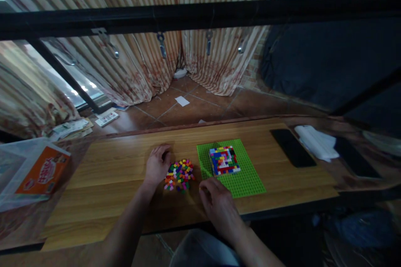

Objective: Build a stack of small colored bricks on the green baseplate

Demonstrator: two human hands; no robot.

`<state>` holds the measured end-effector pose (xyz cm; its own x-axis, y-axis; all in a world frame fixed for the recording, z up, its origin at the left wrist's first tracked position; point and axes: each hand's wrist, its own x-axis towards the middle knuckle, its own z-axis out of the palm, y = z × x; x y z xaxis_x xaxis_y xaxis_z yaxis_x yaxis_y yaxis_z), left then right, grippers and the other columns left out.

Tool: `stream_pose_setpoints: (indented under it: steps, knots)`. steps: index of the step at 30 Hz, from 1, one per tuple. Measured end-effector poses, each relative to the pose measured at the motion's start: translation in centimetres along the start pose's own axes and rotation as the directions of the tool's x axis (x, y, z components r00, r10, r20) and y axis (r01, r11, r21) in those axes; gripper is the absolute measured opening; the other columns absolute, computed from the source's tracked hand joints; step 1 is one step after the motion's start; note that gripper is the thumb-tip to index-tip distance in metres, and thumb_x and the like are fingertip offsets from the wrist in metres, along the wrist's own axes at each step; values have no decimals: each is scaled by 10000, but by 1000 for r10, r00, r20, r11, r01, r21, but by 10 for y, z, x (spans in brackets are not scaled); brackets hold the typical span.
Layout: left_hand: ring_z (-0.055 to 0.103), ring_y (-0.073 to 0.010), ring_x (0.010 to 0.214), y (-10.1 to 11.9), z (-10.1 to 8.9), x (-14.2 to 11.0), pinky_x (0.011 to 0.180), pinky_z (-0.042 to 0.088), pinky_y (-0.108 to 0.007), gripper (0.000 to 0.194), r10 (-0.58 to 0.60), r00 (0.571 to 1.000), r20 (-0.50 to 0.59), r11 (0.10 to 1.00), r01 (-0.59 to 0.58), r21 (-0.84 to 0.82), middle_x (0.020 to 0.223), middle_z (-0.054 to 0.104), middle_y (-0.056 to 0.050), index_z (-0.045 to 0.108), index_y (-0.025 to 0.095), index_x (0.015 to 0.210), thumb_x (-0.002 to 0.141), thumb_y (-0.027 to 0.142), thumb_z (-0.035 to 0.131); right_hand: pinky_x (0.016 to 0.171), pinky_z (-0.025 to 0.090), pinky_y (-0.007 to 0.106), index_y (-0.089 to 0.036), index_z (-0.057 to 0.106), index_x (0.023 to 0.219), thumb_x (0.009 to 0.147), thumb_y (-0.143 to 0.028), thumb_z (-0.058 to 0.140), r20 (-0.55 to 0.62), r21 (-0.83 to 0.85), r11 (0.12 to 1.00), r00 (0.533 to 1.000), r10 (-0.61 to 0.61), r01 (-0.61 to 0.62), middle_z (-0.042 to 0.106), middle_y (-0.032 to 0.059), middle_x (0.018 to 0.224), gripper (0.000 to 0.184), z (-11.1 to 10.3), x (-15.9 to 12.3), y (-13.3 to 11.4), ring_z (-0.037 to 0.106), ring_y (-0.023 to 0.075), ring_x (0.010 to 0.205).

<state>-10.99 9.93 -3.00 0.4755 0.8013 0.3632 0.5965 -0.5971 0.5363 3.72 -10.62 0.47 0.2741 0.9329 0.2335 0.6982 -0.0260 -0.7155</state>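
Note:
Small colourful building bricks (pixel 180 175) lie in a loose pile on the wooden board. Resting at the pile's left edge is my left hand (pixel 157 164), its fingers loosely bent and apart, with nothing visible in them. My right hand (pixel 217 200) is between the pile and the green baseplate (pixel 249 175), over the baseplate's near left corner. Its thumb and fingertips are pinched together; whatever they hold is too small to make out. On the baseplate stands a square block built of multicoloured bricks (pixel 224 160), with an uneven, many-coloured top.
The wooden board (pixel 109 175) lies under everything. A black phone (pixel 293 148) is at its right, beside white tissues (pixel 316 142) and another dark flat object (pixel 357 156). A clear plastic box with an orange label (pixel 44 171) stands left. A dark metal bar (pixel 188 16) with hanging hooks crosses ahead.

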Motion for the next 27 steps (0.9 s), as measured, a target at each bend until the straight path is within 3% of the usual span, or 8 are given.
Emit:
stream_pose_setpoints:
  steps: [4,11,21,27]
  knots:
    - [628,-249,1025,-1,0,0,960,497,-428,248,1,1000,-6,1000,-1,-1,1055,699,-89,643,183,1038,865,219,471,711,451,272,-204,586,881,911,-146,490,-74,58,997,995,62,-58,616,18,839,115,-25,1,5,588,151,787]
    - [626,-261,1037,-4,1,2,962,495,-446,253,-5,1000,10,1000,5,4,1048,700,-90,643,188,1035,861,228,464,669,468,263,-205,621,921,923,-246,517,-257,9,992,958,127,-129,649,22,846,112,-59,20,36,599,141,710]
    - [627,-256,1024,-1,-1,2,956,499,-442,252,-13,1000,13,1000,13,3,1031,700,-85,638,190,1040,863,246,468,770,487,319,-200,640,942,955,-222,479,-256,-236,971,966,-20,-42,690,64,926,163,-53,36,48,630,196,857]
    - [629,-251,1026,-1,-1,2,959,501,-435,252,-17,1000,0,1000,17,-3,1042,698,-81,637,197,1042,858,236,470,801,490,333,-197,657,961,968,-249,470,-281,-260,965,959,-49,-27,689,70,949,194,-49,37,48,619,198,879]
